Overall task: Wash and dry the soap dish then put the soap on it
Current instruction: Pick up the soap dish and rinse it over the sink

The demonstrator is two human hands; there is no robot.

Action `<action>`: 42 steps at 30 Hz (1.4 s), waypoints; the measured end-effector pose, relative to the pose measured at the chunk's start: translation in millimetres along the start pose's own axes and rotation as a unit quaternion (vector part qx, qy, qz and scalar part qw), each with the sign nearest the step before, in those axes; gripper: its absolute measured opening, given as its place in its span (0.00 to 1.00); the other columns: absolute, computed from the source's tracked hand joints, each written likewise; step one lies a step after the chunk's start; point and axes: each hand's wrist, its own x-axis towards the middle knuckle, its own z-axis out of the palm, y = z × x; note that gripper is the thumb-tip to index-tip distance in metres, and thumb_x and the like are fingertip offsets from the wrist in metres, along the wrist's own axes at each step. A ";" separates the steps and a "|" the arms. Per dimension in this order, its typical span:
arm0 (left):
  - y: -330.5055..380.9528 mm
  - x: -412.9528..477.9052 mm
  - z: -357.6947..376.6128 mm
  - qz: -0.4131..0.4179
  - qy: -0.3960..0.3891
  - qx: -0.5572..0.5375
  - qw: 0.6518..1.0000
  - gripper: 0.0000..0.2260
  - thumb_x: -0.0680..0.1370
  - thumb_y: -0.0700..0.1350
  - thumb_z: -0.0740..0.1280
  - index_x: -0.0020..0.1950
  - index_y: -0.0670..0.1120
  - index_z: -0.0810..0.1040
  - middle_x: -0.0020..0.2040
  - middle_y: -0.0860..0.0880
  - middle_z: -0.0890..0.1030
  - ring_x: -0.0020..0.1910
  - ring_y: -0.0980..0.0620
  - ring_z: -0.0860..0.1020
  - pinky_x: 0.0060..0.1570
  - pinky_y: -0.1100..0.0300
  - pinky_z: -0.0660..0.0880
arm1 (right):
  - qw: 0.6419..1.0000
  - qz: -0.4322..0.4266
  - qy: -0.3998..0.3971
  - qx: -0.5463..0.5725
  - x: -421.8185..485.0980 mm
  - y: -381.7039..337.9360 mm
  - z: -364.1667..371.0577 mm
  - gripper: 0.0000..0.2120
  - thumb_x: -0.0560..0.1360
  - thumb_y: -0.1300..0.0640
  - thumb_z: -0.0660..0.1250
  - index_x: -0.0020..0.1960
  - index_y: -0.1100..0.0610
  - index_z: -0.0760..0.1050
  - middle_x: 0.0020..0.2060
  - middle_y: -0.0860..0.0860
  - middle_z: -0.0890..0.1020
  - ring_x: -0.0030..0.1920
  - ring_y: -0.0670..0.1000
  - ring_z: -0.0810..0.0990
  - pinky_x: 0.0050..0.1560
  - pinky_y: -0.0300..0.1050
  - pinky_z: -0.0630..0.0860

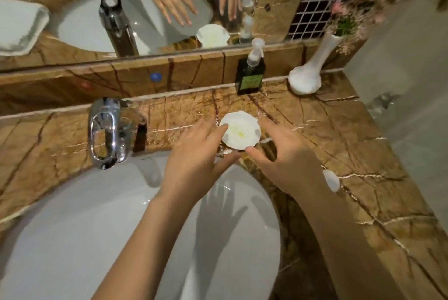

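A white scalloped soap dish (241, 129) with a yellowish smear in its middle lies on the brown marble counter, just behind the basin's rim. My left hand (194, 161) reaches over the basin, fingers apart, fingertips at the dish's left edge. My right hand (283, 159) is spread on the dish's right side, its thumb near the dish's front edge. Neither hand holds anything. A small white oval piece, probably the soap (331, 180), lies on the counter right of my right wrist.
A white basin (72, 227) fills the lower left, with a chrome tap (106, 132) behind it. A dark pump bottle (251, 74) and a white vase with pink flowers (308, 74) stand by the mirror. The mirror reflects a folded white towel (19, 25).
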 end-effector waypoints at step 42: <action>-103.9 -178.7 -5.0 -0.195 0.053 -0.010 0.979 0.33 0.73 0.66 0.50 0.71 0.48 0.67 0.72 0.46 0.69 0.72 0.46 0.65 0.68 0.52 0.61 | 0.988 0.063 -0.033 0.140 -67.6 -102.9 110.5 0.08 0.72 0.62 0.60 0.45 0.57 0.78 0.30 0.54 0.80 0.34 0.55 0.78 0.36 0.48 0.74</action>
